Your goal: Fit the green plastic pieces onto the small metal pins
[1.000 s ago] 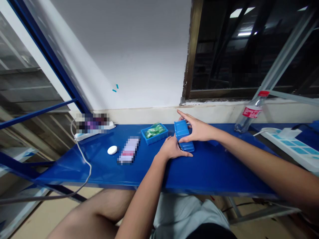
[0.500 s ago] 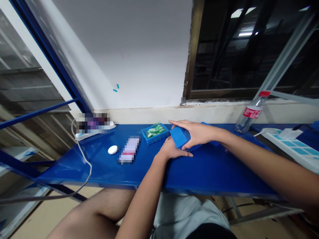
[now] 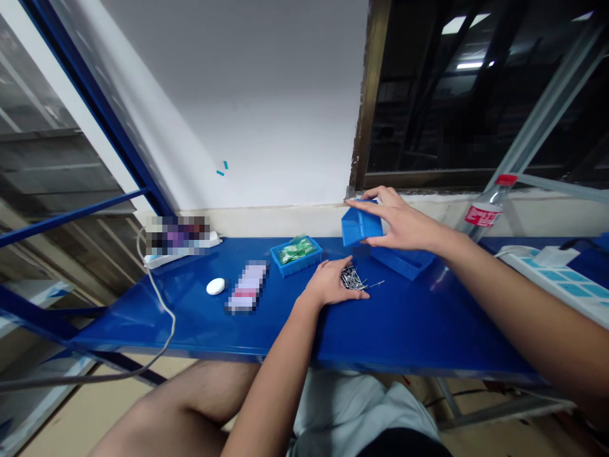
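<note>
My right hand (image 3: 397, 222) grips a small blue plastic bin (image 3: 361, 225) and holds it tilted above the back of the table, its open side facing left and toward me. My left hand (image 3: 328, 282) rests on the blue table (image 3: 404, 330), fingers apart and curved around the left side of a heap of thin, silvery, nail-like metal pins (image 3: 353, 278). One pin lies apart, to the right of the heap. Behind and right of the heap, partly under my right arm, lies another blue bin (image 3: 404, 261).
A blue tray (image 3: 297, 261) holds green plastic packets. Left of it lie a blurred-out flat item (image 3: 247, 287) and a white round case (image 3: 216, 286). A red-capped bottle (image 3: 483, 212) and a white power strip (image 3: 566, 279) stand right. A grey cable (image 3: 171, 324) hangs over the left edge.
My right hand has lifted the tilted bin up and back from my left hand, uncovering the pin heap and the other bin. My left hand has stayed in place.
</note>
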Available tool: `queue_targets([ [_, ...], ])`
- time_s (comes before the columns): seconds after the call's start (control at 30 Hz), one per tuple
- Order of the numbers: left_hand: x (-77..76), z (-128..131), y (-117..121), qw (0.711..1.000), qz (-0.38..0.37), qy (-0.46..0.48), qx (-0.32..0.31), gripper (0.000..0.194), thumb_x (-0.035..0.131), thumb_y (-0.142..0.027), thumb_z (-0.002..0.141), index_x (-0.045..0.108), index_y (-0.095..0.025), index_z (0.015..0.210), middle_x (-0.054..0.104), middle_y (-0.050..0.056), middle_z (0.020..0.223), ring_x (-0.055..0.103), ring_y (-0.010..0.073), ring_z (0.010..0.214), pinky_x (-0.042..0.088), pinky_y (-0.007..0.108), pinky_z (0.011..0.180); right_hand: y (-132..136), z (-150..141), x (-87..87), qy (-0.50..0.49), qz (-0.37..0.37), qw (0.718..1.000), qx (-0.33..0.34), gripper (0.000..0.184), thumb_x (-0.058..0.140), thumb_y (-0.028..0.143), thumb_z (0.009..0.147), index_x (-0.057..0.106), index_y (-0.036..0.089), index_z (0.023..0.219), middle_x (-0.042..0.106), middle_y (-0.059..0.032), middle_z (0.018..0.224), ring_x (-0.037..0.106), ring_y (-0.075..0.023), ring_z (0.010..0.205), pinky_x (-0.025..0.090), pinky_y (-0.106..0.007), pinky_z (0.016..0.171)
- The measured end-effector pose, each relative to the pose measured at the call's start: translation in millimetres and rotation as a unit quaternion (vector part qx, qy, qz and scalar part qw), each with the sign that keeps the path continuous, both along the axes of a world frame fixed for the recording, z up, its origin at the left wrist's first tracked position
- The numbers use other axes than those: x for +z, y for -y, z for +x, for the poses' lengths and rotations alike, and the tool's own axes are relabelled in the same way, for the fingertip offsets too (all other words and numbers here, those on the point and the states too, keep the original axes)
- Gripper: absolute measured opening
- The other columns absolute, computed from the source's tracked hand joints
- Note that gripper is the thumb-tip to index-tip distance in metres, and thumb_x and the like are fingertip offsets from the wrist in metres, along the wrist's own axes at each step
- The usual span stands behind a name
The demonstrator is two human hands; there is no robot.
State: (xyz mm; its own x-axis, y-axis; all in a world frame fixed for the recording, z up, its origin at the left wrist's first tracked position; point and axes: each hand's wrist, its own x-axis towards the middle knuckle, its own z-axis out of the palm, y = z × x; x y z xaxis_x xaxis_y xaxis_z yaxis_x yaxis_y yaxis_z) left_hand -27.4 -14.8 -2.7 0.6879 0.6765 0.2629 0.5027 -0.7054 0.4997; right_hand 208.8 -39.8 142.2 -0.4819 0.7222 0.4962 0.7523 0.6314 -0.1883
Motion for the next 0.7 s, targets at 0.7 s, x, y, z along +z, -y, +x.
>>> queue_targets([
  [0.7, 1.9, -1, -1, 1.0, -0.002, -0.015, 0.013, 0.118, 0.079, -0.081, 0.065, 0.044, -0.019, 0.159, 0.053, 0.016, 0.158, 0.048, 0.0405, 0.146, 0.035, 0.053, 0.124, -79, 34, -103.2, 0.029, -0.129, 0.989, -0.071, 0.051, 0.081, 0.06, 0.077, 0.067, 0.025, 0.111, 0.072, -0.0105, 0.114, 0.066, -0.036, 0.11, 0.052, -0.052, 0.1],
])
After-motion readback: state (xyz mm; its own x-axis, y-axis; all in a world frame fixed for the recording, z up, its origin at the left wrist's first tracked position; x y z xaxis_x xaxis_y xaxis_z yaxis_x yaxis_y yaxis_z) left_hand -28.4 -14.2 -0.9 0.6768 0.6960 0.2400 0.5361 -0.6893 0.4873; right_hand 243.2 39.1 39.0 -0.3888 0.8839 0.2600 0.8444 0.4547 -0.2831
